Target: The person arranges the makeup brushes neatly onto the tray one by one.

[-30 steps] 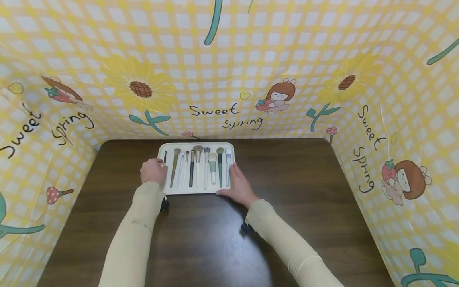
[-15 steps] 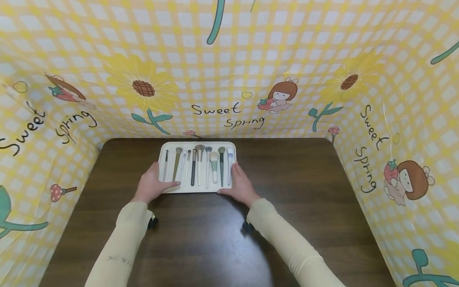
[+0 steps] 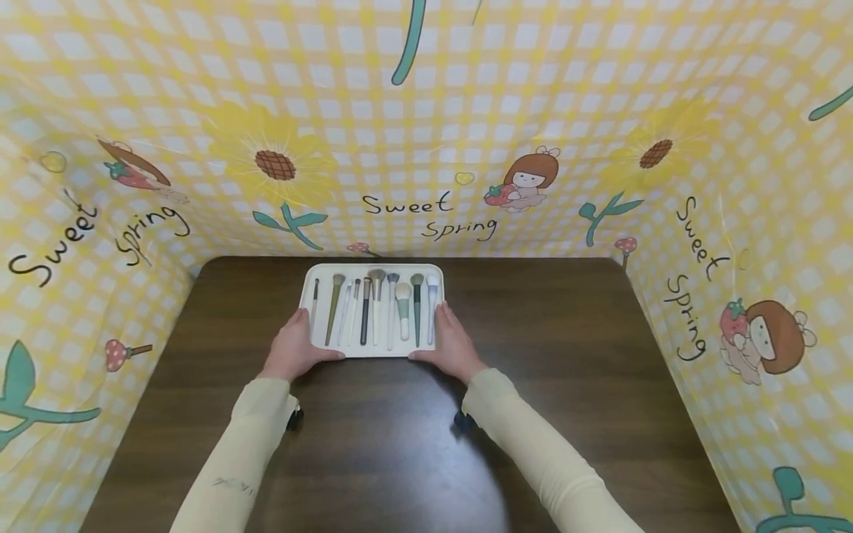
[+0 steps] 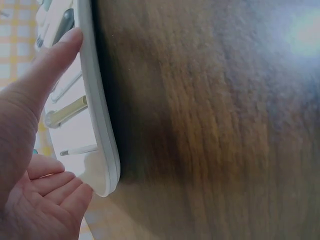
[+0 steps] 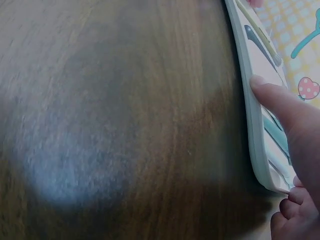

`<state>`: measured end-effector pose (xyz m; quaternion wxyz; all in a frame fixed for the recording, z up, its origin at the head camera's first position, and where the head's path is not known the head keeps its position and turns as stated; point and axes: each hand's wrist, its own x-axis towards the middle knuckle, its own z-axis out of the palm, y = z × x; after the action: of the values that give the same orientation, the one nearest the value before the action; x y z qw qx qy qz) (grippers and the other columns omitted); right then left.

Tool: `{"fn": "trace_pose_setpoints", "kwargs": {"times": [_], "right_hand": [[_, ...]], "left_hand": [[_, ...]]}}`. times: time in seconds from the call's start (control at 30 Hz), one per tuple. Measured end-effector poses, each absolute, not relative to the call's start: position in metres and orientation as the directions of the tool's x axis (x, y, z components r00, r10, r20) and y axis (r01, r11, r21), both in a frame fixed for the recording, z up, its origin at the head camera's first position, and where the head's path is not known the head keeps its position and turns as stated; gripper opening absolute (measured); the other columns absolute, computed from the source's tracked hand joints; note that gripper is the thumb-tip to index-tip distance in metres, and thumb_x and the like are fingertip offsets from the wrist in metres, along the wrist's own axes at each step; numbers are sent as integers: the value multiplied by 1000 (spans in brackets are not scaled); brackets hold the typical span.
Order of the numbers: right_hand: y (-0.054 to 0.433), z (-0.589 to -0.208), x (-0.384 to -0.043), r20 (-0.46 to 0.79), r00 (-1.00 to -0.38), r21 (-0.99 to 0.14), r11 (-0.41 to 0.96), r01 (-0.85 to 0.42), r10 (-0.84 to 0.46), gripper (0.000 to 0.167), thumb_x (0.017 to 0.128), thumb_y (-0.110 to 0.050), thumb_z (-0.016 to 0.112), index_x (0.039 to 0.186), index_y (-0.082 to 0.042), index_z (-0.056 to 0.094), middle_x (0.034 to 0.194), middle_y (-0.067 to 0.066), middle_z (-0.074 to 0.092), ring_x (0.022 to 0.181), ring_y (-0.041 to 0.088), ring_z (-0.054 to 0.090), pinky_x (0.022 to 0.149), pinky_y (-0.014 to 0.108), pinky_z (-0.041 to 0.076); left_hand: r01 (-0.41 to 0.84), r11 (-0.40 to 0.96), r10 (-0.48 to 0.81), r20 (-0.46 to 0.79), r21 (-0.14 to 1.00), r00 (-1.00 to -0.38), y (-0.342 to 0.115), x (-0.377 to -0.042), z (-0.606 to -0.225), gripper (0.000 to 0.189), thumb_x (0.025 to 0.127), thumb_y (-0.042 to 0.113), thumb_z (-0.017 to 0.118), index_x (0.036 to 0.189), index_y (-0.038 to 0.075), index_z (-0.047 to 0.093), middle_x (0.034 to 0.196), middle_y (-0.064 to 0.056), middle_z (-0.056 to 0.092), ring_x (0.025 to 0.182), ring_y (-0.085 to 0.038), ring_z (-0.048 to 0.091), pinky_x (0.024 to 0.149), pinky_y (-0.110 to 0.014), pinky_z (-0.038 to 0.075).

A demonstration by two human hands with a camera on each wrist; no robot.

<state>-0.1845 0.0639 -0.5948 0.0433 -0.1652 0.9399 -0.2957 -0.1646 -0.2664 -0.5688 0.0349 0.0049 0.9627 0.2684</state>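
A white tray (image 3: 369, 354) lies near the table's far edge in the head view, holding several makeup brushes side by side. Their heads point away from me, and the handles are white, green, olive and dark. My left hand (image 3: 292, 346) holds the tray's left near corner, its thumb along the near rim and its fingers at the left side. At the opposite corner, my right hand (image 3: 456, 344) does the same from the right. In the left wrist view, the left thumb (image 4: 57, 55) touches the rim. The right wrist view has the right thumb (image 5: 275, 97) on the rim.
The tray stands on a dark wooden table (image 3: 373, 444) with rounded far corners. A yellow checked cloth (image 3: 413, 133) with flowers and cartoon figures rises behind the table and along both sides.
My left hand has moved from the tray's left side, over the leftmost brush, to the near corner, its thumb now on the rim. The right hand stays at its corner.
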Motion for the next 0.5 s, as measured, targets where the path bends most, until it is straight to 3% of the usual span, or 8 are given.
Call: {"fn": "trace_pose_setpoints", "kwargs": {"times": [0.17,0.5], "right_hand": [[70,-594,-186,0,-947,-554,788,-268,-322,126,75,-56,87,159,7,17,166,25,14,153,31,15,120,36,21],[58,-591,-183,-4,-950,-563,786,-255,-311,126,75,-55,87,159,7,16,166,25,14,152,33,16,120,37,21]], "left_hand": [[-14,859,22,-65,512,-998,-256,-168,-566,126,65,46,96,150,-16,28,149,-37,37,125,-49,48,104,-58,42],[-29,868,13,-83,496,-996,-267,-166,-558,129,67,45,95,153,-17,21,153,-40,28,133,-53,39,109,-60,36]]}}
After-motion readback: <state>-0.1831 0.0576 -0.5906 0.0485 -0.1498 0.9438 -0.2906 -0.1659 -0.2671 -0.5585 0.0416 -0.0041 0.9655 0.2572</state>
